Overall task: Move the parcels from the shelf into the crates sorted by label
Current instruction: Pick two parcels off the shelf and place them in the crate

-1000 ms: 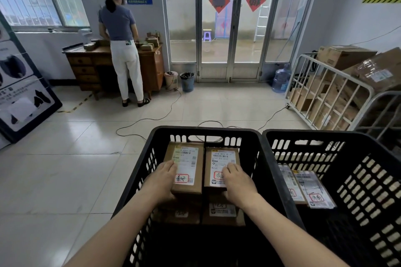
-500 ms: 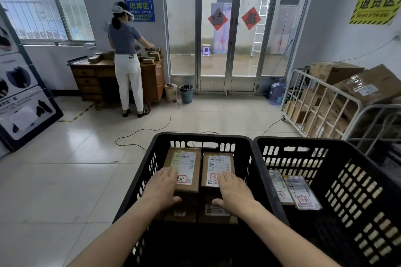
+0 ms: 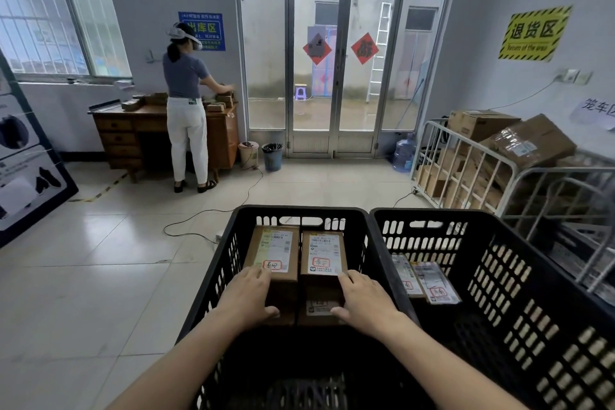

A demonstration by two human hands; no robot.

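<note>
Two brown parcels lie side by side in the left black crate point(image 3: 299, 210), on top of other boxes point(image 3: 319, 308). The left parcel point(image 3: 273, 250) and the right parcel point(image 3: 322, 251) each carry a white label with a red stamp. My left hand point(image 3: 248, 296) holds the near end of the left parcel, fingers on top and thumb round its near face. In the same way my right hand point(image 3: 364, 301) holds the near end of the right parcel. The right black crate point(image 3: 432, 215) holds flat labelled parcels point(image 3: 429, 280).
A person point(image 3: 186, 110) stands at a wooden desk point(image 3: 133, 133) at the back left. A cable point(image 3: 213, 213) runs across the tiled floor ahead of the crates. A white cage cart point(image 3: 466, 176) full of cartons stands to the right, with a water bottle point(image 3: 404, 151) beside it.
Both hands have slid back along the parcel tops to their near ends, with the thumbs now down over the near faces. The view has tilted upward.
</note>
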